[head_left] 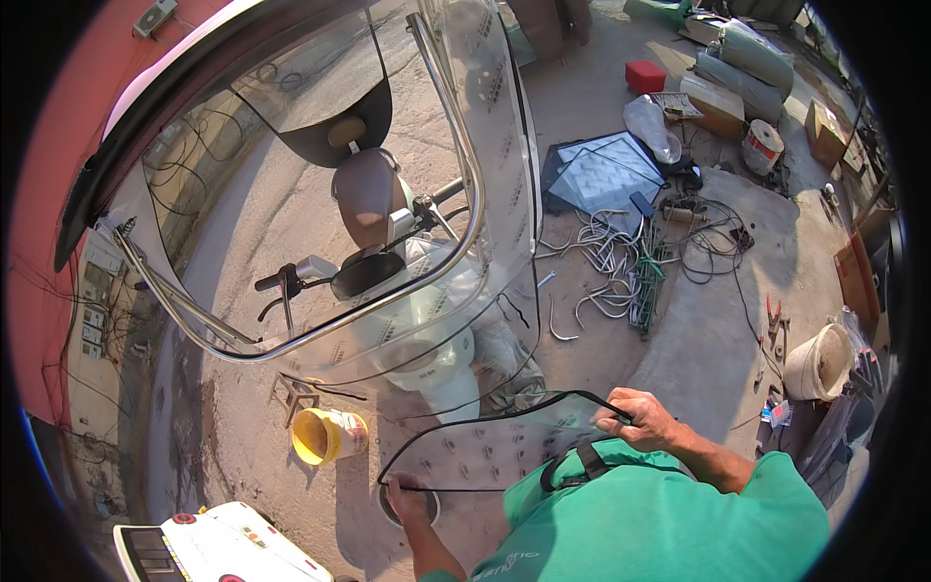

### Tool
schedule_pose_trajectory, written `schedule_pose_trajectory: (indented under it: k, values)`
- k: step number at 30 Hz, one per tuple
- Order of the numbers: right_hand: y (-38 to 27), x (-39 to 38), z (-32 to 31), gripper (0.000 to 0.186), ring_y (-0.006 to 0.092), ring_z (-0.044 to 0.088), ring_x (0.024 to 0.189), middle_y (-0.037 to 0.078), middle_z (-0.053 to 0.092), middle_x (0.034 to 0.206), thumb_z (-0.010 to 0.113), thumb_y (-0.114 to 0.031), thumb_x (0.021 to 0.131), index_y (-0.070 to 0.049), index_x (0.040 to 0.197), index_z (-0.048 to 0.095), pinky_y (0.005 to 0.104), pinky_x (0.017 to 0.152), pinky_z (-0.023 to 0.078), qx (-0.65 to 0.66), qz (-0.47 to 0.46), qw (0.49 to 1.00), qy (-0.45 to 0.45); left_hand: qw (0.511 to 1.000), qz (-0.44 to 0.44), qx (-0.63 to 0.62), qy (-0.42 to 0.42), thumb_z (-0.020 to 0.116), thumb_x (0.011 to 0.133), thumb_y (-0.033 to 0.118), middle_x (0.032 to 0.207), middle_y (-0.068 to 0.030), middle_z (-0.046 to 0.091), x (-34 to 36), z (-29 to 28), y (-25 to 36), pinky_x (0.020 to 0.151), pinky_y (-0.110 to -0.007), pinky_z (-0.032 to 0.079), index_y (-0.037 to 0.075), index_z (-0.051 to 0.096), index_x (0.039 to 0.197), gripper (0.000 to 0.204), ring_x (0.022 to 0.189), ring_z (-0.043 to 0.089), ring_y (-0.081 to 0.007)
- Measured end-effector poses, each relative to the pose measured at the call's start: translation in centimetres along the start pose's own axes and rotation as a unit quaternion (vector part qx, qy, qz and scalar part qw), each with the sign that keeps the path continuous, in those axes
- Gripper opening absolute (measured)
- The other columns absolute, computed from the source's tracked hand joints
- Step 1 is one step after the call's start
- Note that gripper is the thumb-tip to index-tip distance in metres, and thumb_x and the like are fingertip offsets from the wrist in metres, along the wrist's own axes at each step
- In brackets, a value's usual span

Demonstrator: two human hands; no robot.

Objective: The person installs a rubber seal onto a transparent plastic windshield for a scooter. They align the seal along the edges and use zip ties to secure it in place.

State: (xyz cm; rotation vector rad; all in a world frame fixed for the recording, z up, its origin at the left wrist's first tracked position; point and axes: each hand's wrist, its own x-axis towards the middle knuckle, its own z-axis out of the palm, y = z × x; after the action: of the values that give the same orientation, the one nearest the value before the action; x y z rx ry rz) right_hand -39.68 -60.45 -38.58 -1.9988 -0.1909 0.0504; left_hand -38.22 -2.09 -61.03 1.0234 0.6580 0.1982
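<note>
The sheet (480, 454) is clear, edged in black and patterned with repeated dark marks. The shirt (669, 514) is green with pale lettering. The frame (454, 109) is silver, the seat (369, 202) brown. The tub (344, 434) is yellow, the pail (805, 375) off-white, the box (645, 78) red, the wall (39, 330) pink. The vehicle (228, 545) is white and shows 2 red lights (183, 519).

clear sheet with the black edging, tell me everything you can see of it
The clear sheet looks like thin, see-through plastic with repeated dark printed marks. Black edging borders it, curved along the top and straighter below. It is spread out, the left hand gripping its left corner and the right hand its upper right edge. The green shirt hides its lower right.
</note>
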Motion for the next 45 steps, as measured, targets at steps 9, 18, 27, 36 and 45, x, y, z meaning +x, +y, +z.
schedule_pose_trajectory:
  k: [9,18,27,36,45]
  values:
    - [-2.7,0.7,6.4,0.017,0.0301,0.070,0.085,0.007,0.070,0.095,0.080,-0.018,0.089,-0.007,0.102,0.076,0.0414,0.073,0.058,-0.065,-0.088,0.994,-0.012,0.990,-0.123,-0.034,0.066,0.068,0.096,0.047,0.090,-0.0060,0.065,0.9,-10.3,-5.0,0.080,-0.043,0.052,0.012,0.064,0.098,0.035,0.086,0.061,-0.0238]
    - [-3.5,0.4,8.6,0.025,0.0295,0.069,0.091,0.006,0.067,0.098,0.083,-0.016,0.080,-0.011,0.103,0.074,0.0427,0.073,0.058,-0.107,-0.130,0.986,-0.012,0.986,-0.159,-0.021,0.047,0.065,0.098,0.048,0.086,-0.0066,0.064,2.0,-11.9,-5.2,0.081,-0.045,0.052,0.010,0.063,0.091,0.039,0.084,0.061,-0.0254]
    - [-2.5,1.5,6.5,0.018,0.0319,0.070,0.087,0.008,0.070,0.096,0.081,-0.015,0.084,-0.008,0.099,0.075,0.0431,0.072,0.059,-0.105,-0.108,0.988,-0.026,0.985,-0.159,-0.033,0.062,0.061,0.102,0.043,0.089,-0.0075,0.063,0.9,-11.2,-7.1,0.083,-0.044,0.053,0.009,0.061,0.093,0.035,0.086,0.062,-0.0265]
    - [-0.7,3.1,4.7,0.016,0.0311,0.072,0.084,0.011,0.073,0.094,0.081,-0.017,0.088,-0.007,0.101,0.079,0.0406,0.071,0.059,-0.073,-0.085,0.993,-0.025,0.990,-0.122,-0.009,0.071,0.058,0.105,0.037,0.089,-0.0073,0.059,-2.9,-8.8,-6.3,0.082,-0.042,0.052,0.010,0.057,0.093,0.030,0.089,0.060,-0.0233]
    - [-1.4,6.1,0.7,0.012,0.0225,0.065,0.077,0.008,0.066,0.087,0.075,-0.012,0.093,-0.004,0.101,0.077,0.0339,0.070,0.053,-0.029,-0.047,0.998,0.025,0.995,0.055,0.049,0.070,0.069,0.101,0.036,0.078,-0.0018,0.063,-3.6,2.1,2.8,0.065,-0.031,0.048,0.010,0.062,0.090,0.029,0.068,0.058,-0.0146]
